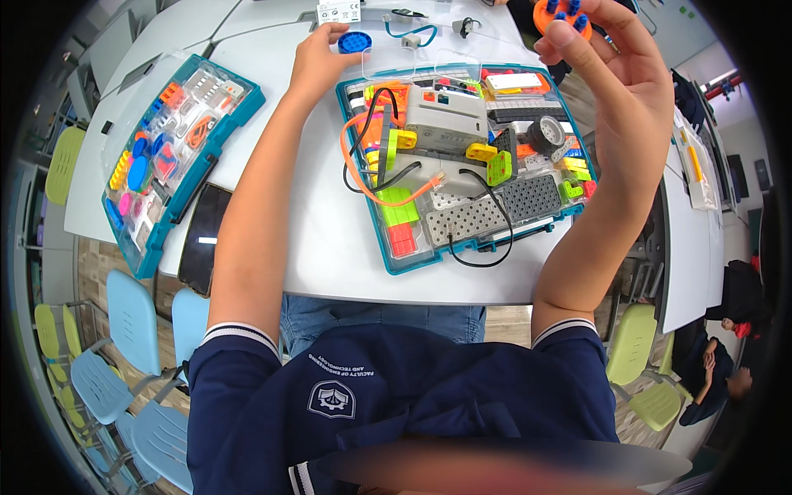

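My right hand point(615, 54) is raised at the upper right. Between its thumb and fingers it grips an orange disc with blue pegs point(563, 16), partly cut off by the picture's top edge. At the far side of the table my left hand point(320, 64) has thumb and fingers apart, next to a blue ribbed disc point(355, 42). Between my forearms lies a teal-edged parts case point(410, 266) full of building pieces. On it sit a grey block-shaped unit point(448, 120) with yellow and green connectors, a black-tyred wheel point(545, 134), and an orange cable point(363, 185) looped with black cables.
To the left is a second teal-edged case point(151, 262) with sorted coloured pieces, beside a black phone point(205, 235). Teal and black cables point(412, 35) and a white box point(339, 11) lie at the table's far side. Blue chairs point(132, 322) stand left; people sit at the right.
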`<action>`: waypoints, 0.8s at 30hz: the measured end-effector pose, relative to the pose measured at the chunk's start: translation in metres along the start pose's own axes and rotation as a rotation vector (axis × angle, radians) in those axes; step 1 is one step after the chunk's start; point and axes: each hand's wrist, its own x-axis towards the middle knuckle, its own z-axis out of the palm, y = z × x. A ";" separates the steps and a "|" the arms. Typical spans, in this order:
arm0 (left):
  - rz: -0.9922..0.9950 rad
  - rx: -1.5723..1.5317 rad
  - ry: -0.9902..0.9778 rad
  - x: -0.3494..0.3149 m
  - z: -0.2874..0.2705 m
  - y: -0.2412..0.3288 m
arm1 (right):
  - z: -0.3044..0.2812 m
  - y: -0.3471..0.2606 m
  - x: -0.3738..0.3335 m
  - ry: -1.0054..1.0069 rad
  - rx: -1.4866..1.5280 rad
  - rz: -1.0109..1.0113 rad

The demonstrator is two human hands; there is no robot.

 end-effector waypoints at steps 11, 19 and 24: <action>0.133 -0.307 0.179 0.025 -0.045 0.033 | -0.001 0.004 0.007 -0.053 -0.037 0.192; 0.407 -1.036 -0.002 -0.035 -0.097 0.167 | 0.002 0.024 0.004 -0.135 0.161 0.220; 0.156 -1.156 -0.176 -0.053 -0.084 0.196 | 0.004 0.034 0.006 -0.150 0.144 0.255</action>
